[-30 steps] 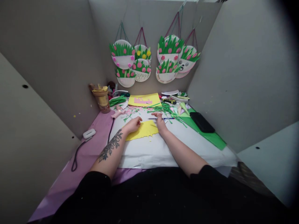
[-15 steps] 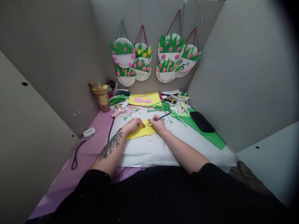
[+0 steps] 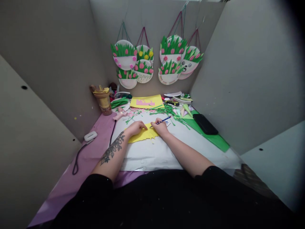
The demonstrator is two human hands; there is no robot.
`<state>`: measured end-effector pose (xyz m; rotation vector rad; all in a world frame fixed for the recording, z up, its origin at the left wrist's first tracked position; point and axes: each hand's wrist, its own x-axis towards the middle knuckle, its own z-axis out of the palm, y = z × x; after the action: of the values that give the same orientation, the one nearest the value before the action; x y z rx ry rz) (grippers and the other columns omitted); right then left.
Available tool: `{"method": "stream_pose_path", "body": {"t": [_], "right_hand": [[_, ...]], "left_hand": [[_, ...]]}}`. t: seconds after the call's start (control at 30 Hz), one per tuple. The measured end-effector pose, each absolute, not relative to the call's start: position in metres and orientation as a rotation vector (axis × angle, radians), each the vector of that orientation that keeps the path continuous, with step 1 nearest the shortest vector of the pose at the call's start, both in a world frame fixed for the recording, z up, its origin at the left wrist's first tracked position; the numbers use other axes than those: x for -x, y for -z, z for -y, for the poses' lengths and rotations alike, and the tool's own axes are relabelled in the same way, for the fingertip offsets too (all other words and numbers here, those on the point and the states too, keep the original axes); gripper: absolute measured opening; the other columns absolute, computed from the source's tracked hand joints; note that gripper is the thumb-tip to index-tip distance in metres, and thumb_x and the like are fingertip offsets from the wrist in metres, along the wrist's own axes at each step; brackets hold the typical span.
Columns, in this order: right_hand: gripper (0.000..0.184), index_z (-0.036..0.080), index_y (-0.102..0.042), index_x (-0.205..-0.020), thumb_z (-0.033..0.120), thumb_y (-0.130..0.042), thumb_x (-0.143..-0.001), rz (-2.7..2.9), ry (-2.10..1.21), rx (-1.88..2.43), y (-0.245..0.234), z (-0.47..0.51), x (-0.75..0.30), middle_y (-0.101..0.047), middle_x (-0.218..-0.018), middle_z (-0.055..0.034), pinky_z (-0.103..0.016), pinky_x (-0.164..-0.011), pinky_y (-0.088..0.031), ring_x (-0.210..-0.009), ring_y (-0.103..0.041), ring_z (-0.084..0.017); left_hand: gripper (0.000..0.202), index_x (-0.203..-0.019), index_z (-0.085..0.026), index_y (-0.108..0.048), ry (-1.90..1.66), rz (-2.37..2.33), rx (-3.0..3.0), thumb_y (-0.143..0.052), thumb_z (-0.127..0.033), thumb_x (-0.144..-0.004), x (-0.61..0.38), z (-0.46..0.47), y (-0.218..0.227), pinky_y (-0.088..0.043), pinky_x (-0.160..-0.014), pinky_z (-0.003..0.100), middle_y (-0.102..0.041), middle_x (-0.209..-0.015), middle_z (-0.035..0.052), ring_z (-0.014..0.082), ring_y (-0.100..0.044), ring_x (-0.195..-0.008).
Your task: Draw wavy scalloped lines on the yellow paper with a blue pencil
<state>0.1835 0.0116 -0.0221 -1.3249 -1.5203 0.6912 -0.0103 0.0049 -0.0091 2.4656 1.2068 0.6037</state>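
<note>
A yellow sheet of paper [image 3: 141, 137] with a ragged, cut front edge lies on the white table covering. My left hand [image 3: 136, 128] is closed, its fingers bent and pressed down, holding the sheet on its left side. Whether a smaller piece sits under those fingertips I cannot tell. In my right hand [image 3: 161, 128] a dark blue patterned pencil [image 3: 165, 120] is pinched, slanting up to the right. Its tip touches the sheet or hovers just over it, close to the left fingertips.
Behind my hands lie green paper scraps [image 3: 166, 109], another yellow sheet [image 3: 156, 98] with a pink cutout, and a pink glue gun [image 3: 119, 115]. A black phone-like case [image 3: 205, 124] rests on green paper at right. Paper-plate baskets [image 3: 125, 62] hang on the back wall.
The view has shifted very slightly. Both hands stay in nearly the same place on the yellow sheet, and the pencil's tilt has barely changed.
</note>
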Motion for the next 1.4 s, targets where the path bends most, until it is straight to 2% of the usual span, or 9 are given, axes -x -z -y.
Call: {"method": "stream_pose_path", "body": {"t": [1.4], "right_hand": [[0.022,0.021,-0.040,-0.053,0.031,-0.058,-0.060,1.522,-0.764,1.287,0.0200,-0.0105,-0.1831,-0.042,-0.048,0.0061,-0.025,-0.053,-0.031,-0.053,-0.039,-0.011]], "left_hand": [[0.050,-0.097,-0.021,-0.074,-0.609,-1.204,-2.466,-0.041,0.004,-0.069,0.0102,-0.0054,0.0088,-0.046,-0.082,0.022,-0.067,-0.095,0.0040,0.0128,-0.061,-0.082]]}}
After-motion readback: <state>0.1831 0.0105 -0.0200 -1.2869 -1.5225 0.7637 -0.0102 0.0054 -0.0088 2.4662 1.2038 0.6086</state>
